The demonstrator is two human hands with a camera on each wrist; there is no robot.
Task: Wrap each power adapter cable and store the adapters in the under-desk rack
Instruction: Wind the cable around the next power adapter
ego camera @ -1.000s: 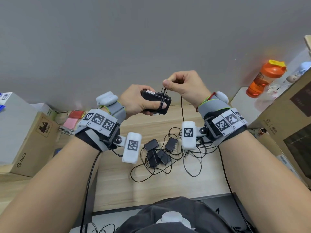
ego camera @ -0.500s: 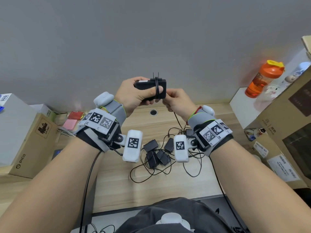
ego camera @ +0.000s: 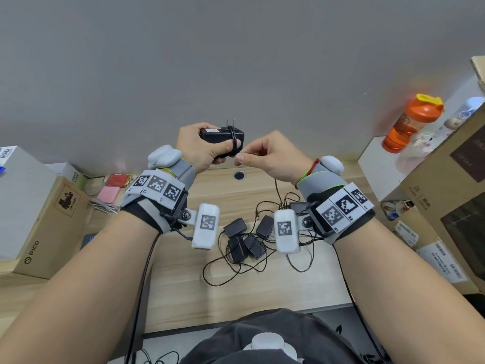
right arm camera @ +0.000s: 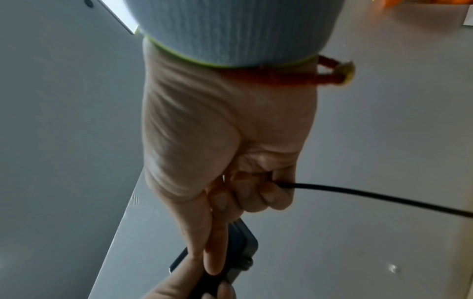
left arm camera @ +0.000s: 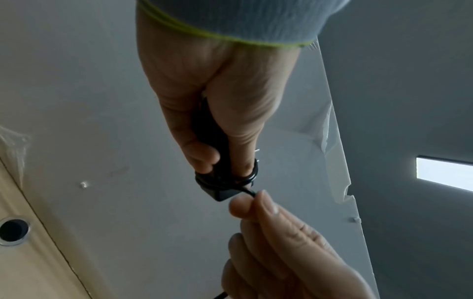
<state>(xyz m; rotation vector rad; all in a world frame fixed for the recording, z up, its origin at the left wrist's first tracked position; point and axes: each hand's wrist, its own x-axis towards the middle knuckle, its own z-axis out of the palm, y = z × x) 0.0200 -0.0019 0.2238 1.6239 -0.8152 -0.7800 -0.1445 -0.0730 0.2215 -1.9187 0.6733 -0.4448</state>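
Two boxes (ego camera: 39,216) flank the desk (ego camera: 183,290), one far left, another at right (ego camera: 446,206). Several loose adapters (ego camera: 244,243) lie in a tangle mid-desk. Above them, the left hand (ego camera: 202,147) grips one adapter (ego camera: 221,136), prongs up, with turns of cable (ego camera: 233,141) round it and the thumb. Just right, the right hand (ego camera: 273,158) pinches the cable's free run between thumb and forefinger, other fingers curled over it.
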